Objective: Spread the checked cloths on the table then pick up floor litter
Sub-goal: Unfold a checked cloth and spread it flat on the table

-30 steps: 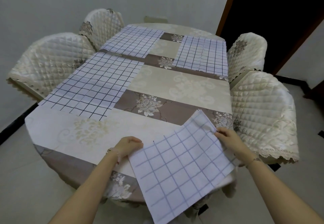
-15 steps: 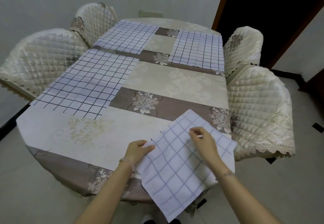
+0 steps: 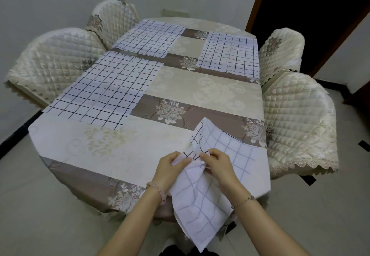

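Note:
A folded white checked cloth [image 3: 230,151] lies half on the near right corner of the table [image 3: 124,145], its lower part hanging over the edge. My left hand [image 3: 170,169] and my right hand [image 3: 218,165] both pinch its near edge close together, lifting a fold that shows dark lines. Three checked cloths lie spread flat: one near left [image 3: 108,89], one far left [image 3: 152,37], one far right [image 3: 230,53].
Quilted cream chairs stand around the table: two on the left [image 3: 54,61], two on the right [image 3: 298,121]. A dark doorway [image 3: 310,5] opens at the back right. Small dark marks [image 3: 363,145] show on the pale floor at the right.
My right hand came in from the cloth's right corner to its middle edge beside my left hand. The cloth has bunched and a fold has lifted. The camera moved closer.

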### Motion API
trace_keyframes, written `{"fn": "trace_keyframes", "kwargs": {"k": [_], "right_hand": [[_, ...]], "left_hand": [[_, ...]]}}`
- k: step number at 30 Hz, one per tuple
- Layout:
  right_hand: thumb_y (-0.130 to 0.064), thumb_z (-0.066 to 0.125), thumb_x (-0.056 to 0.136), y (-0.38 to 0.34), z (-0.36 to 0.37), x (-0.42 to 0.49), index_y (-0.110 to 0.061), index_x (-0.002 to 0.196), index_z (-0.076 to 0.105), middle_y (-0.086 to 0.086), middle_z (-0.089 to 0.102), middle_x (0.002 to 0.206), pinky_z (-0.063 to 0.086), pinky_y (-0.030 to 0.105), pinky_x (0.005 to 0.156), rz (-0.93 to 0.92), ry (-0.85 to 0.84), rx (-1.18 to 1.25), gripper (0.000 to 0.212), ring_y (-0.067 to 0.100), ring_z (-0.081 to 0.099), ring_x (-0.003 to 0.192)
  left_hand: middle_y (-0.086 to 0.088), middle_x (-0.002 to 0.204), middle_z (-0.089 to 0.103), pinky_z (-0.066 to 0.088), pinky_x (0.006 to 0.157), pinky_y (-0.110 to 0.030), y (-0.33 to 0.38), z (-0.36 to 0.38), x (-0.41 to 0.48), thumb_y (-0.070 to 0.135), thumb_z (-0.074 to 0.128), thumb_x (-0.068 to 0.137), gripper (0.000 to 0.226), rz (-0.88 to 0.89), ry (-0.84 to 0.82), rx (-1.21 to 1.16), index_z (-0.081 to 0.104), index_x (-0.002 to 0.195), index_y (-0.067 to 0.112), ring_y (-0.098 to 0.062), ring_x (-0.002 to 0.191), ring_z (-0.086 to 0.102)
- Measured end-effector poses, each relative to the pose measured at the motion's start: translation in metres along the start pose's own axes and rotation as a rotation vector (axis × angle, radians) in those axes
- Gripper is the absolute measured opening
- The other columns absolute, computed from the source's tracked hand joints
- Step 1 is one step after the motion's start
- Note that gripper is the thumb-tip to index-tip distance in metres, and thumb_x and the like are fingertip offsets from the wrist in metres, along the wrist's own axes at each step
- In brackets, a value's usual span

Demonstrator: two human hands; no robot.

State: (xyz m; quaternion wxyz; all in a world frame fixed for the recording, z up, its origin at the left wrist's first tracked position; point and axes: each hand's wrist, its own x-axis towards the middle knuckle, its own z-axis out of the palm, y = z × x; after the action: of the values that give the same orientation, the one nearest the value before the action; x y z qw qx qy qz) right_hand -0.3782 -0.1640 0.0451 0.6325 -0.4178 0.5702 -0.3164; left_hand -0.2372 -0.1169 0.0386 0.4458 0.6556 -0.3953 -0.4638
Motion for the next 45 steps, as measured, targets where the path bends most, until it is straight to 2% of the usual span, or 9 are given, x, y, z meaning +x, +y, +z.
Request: {"fn": "trace_keyframes", "kwargs": {"k": [4,9,15,21,27,34,37,40,45], "right_hand": [[-0.006,0.060,0.088,-0.013,-0.021,-0.001,-0.011,0.078,0.055,-0.001,0.051,0.063,0.049,0.013,0.052,-0.101,0.002,0.011,0.012,0.009,0.051,0.056],[-0.006,0.059,0.089,-0.030,-0.067,0.000,-0.014,0.080,0.062,-0.008,0.064,0.064,0.050,0.012,0.052,-0.167,0.073,0.000,0.012,0.006,0.058,0.060],[-0.011,0.059,0.090,-0.012,-0.114,0.004,-0.011,0.088,0.067,0.005,0.068,0.082,0.053,0.024,0.059,-0.116,0.212,-0.090,0.008,0.018,0.064,0.073],[-0.011,0.057,0.091,0.019,-0.120,0.012,-0.010,0.075,0.060,0.001,0.057,0.067,0.035,0.011,0.034,0.005,0.244,-0.242,0.016,0.014,0.048,0.058],[-0.006,0.058,0.090,0.031,-0.119,0.013,-0.004,0.085,0.062,0.006,0.062,0.076,0.047,0.022,0.049,0.091,0.266,-0.211,0.006,0.016,0.055,0.066],[-0.014,0.058,0.091,0.029,-0.119,0.001,-0.010,0.081,0.065,0.007,0.066,0.085,0.043,0.025,0.060,0.058,0.305,-0.142,0.012,0.020,0.060,0.077],[-0.016,0.060,0.089,0.035,-0.128,-0.013,-0.003,0.095,0.067,0.014,0.068,0.098,0.046,0.028,0.065,0.056,0.385,-0.073,0.015,0.029,0.064,0.087],[-0.015,0.056,0.092,0.043,-0.145,-0.042,-0.014,0.079,0.065,0.007,0.064,0.080,0.044,0.027,0.060,0.037,0.484,-0.008,0.016,0.019,0.056,0.068],[-0.017,0.059,0.090,0.078,-0.190,-0.104,-0.012,0.078,0.065,0.007,0.061,0.075,0.043,0.030,0.061,0.036,0.700,0.109,0.014,0.018,0.051,0.066]], "left_hand": [[-0.012,0.062,0.037,0.029,0.051,-0.021,0.010,-0.038,0.003,0.018,0.070,0.083,0.040,0.013,0.149,-0.033,0.045,0.060,-0.004,-0.011,0.058,0.039],[-0.026,0.127,0.057,0.042,0.101,-0.049,0.012,-0.105,0.006,0.020,0.066,0.087,0.046,0.023,0.435,-0.059,0.055,0.117,-0.013,-0.036,0.121,0.052],[-0.013,0.083,0.057,0.040,0.071,-0.034,-0.019,-0.163,-0.008,0.020,0.061,0.090,0.028,-0.068,0.499,-0.079,0.060,0.086,-0.007,-0.020,0.081,0.049],[-0.022,0.095,0.067,0.050,0.086,-0.047,-0.068,-0.173,-0.023,0.017,0.061,0.091,0.017,-0.327,0.426,-0.030,0.065,0.089,0.000,-0.037,0.095,0.063],[-0.022,0.113,0.065,0.050,0.089,-0.044,-0.082,-0.178,-0.024,0.010,0.062,0.089,0.020,-0.468,0.325,0.001,0.062,0.109,0.004,-0.036,0.100,0.062],[-0.016,0.129,0.057,0.043,0.105,-0.049,-0.065,-0.171,0.004,0.024,0.066,0.088,0.052,-0.412,0.332,0.083,0.051,0.132,0.000,-0.037,0.121,0.053],[-0.018,0.116,0.064,0.047,0.095,-0.042,-0.062,-0.159,0.016,0.024,0.063,0.090,0.042,-0.340,0.312,0.168,0.060,0.118,-0.007,-0.032,0.107,0.058],[-0.017,0.088,0.061,0.038,0.066,-0.033,-0.050,-0.130,0.019,0.017,0.056,0.094,0.026,-0.240,0.243,0.199,0.061,0.088,-0.008,-0.024,0.083,0.052],[-0.014,0.085,0.064,0.045,0.076,-0.037,-0.029,-0.069,0.013,0.016,0.055,0.094,0.022,-0.102,0.084,0.180,0.064,0.089,-0.003,-0.026,0.081,0.056]]}}
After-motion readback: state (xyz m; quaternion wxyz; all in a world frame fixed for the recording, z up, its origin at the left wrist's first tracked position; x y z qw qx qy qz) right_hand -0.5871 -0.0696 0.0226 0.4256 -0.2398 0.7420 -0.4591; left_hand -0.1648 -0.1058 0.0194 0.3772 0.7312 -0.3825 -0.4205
